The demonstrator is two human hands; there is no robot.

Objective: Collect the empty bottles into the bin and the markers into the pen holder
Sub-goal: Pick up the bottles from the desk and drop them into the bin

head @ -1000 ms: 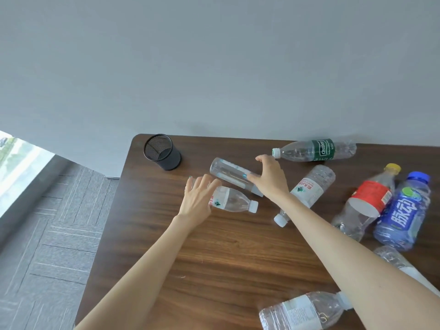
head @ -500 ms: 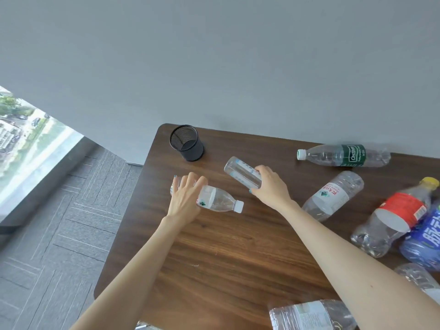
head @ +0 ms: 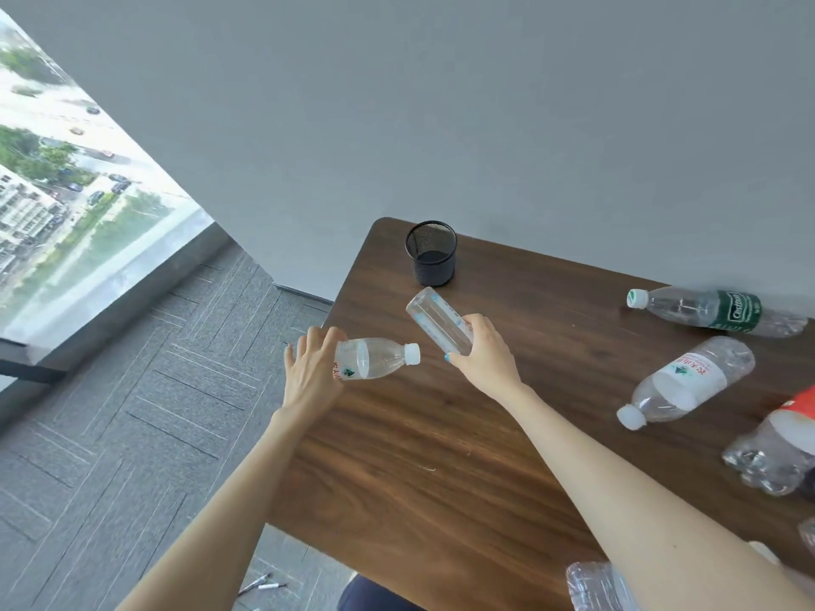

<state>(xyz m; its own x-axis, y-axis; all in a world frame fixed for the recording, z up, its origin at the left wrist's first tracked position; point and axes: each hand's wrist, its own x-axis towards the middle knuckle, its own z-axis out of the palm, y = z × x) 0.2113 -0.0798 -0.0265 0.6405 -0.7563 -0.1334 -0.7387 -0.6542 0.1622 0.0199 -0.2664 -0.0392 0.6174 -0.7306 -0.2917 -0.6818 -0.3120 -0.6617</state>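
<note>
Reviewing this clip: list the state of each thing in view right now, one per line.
left hand: gripping a small capped bottle by its base
right hand: gripping a clear bottle, tilted
pen holder: upright, empty
green-label bottle: lying, capped
white-label bottle: lying, capped
markers: on the floor

Single head-worn wide-angle view, tilted, looking forward and down close over the desk (head: 441, 456) corner, floor (head: 132, 412) at left.

Daylight enters from the window (head: 75, 178), which is overexposed and hazy. Right of the window, the table (head: 441, 456) is evenly lit with faint sheen and soft shadows. Wide-angle bending tilts the window frame; frame edges smear.
</note>
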